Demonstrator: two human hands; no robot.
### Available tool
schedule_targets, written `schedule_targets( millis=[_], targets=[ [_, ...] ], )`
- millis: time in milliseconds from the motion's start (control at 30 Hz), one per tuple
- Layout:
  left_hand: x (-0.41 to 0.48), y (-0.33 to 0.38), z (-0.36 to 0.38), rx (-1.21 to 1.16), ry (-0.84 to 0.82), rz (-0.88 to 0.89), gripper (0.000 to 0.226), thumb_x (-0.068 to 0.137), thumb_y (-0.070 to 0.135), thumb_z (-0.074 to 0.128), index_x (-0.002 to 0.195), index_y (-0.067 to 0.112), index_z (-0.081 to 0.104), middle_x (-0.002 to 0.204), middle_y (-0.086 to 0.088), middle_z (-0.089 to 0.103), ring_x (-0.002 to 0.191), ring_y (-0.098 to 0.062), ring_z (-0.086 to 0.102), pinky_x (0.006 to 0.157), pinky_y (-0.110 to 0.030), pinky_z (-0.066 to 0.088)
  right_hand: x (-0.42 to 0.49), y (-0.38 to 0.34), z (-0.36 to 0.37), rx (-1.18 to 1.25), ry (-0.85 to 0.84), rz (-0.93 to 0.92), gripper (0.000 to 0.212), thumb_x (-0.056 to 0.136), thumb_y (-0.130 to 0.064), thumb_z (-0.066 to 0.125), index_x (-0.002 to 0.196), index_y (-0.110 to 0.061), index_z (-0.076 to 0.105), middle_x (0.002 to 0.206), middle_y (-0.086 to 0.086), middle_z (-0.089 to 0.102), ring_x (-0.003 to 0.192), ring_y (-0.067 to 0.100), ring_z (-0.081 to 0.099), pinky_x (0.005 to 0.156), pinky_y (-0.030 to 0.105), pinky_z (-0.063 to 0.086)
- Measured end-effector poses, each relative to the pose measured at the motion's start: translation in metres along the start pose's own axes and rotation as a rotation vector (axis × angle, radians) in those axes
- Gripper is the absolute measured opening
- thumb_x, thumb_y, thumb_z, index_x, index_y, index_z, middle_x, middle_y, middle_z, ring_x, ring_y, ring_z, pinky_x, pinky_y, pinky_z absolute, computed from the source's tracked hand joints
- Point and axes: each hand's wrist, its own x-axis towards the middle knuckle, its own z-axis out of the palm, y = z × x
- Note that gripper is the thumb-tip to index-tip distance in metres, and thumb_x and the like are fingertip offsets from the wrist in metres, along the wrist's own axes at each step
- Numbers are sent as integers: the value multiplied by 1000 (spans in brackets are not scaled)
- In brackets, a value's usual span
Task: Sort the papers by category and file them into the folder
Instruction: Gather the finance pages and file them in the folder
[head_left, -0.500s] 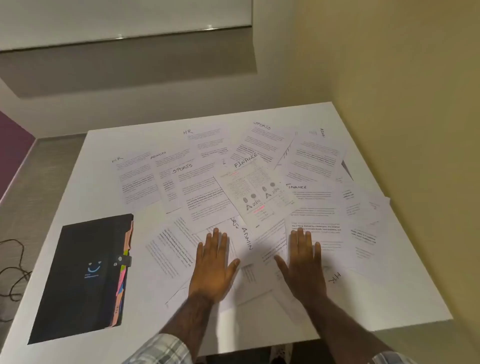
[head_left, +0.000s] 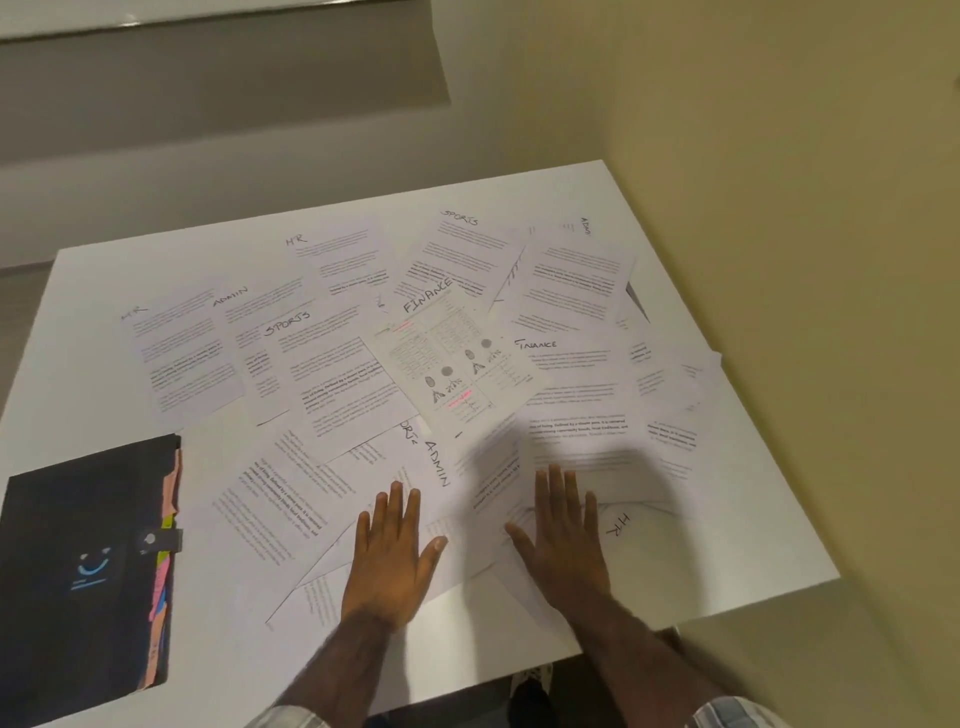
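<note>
Several printed papers lie spread and overlapping over the white table (head_left: 104, 364), each hand-labelled: a FINANCE sheet (head_left: 452, 358) with charts in the middle, SPORTS (head_left: 332, 374), ADMIN (head_left: 260, 322) and HR (head_left: 176, 358) sheets to the left. A black folder (head_left: 83, 566) with coloured tabs and a snap strap lies closed at the near left. My left hand (head_left: 389, 551) rests flat, fingers straight, on papers near the front edge. My right hand (head_left: 563, 535) lies flat beside it on a sheet marked HR (head_left: 649, 535).
A yellow wall (head_left: 805, 260) runs close along the table's right side. A grey floor and a pale wall with a ledge lie beyond the far edge. More papers (head_left: 571, 280) cover the far right corner.
The view has shifted a little. Both hands stay flat on the papers near the front edge, in about the same places.
</note>
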Motion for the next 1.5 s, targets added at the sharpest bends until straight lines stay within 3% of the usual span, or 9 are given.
schedule_targets(
  millis=[233,500,600,767,1067,1200,1267,1367,1500],
  targets=[
    [1,9,3,36,10,-21,89,80,76,-29,152,23,-32,159,-3,-41,151,-27,-29,126,-47,-11,4,16,2,14,-28,11,87,101,-70,14,161,-7,9,170,13,1,156,34,3,120,50,1],
    [12,54,-13,7,74,46,72,103,59,8,156,23,-25,163,-4,-34,153,-24,-25,120,-37,-21,14,45,-22,64,99,104,78,103,-61,16,150,-7,47,159,19,39,147,38,38,121,53,22],
    [27,87,-20,-57,45,107,69,105,49,24,163,19,3,170,-7,-6,158,-27,-2,127,-40,-3,21,65,-38,99,157,187,75,102,-58,23,146,-6,52,153,21,47,142,39,46,112,56,39],
    [44,147,-50,-247,115,120,62,100,36,51,154,9,36,152,-7,47,138,-25,45,117,-36,33,38,99,-61,175,237,283,64,94,-38,64,146,-4,48,151,23,47,141,38,44,116,48,35],
    [71,186,-65,-572,32,-172,64,93,39,62,144,8,40,137,-12,50,127,-30,51,105,-47,48,65,126,-91,477,105,467,61,93,-38,65,144,-9,50,139,14,58,128,31,55,104,41,45],
    [92,182,-55,-810,69,-280,53,81,41,72,118,8,53,112,-10,63,96,-25,64,75,-39,57,73,130,-96,737,90,543,43,88,-27,67,126,-8,65,116,7,73,104,25,71,82,33,60],
    [94,185,-61,-869,107,-310,32,85,26,75,102,8,54,93,-6,62,77,-17,57,57,-23,42,74,130,-100,788,84,565,29,87,-18,65,115,-9,71,106,4,76,90,21,71,64,23,57],
    [96,185,-65,-952,70,-303,19,89,19,74,101,9,64,91,-4,70,78,-17,64,55,-22,46,72,130,-104,823,90,551,16,88,-7,60,96,-9,74,91,2,74,75,15,66,44,6,39],
    [102,175,-67,-1010,-48,-316,6,93,12,68,87,11,71,78,2,71,69,-17,65,57,-25,47,60,140,-110,961,103,594,19,88,-2,61,72,-13,61,72,-2,61,63,9,55,45,10,38]
  ],
)
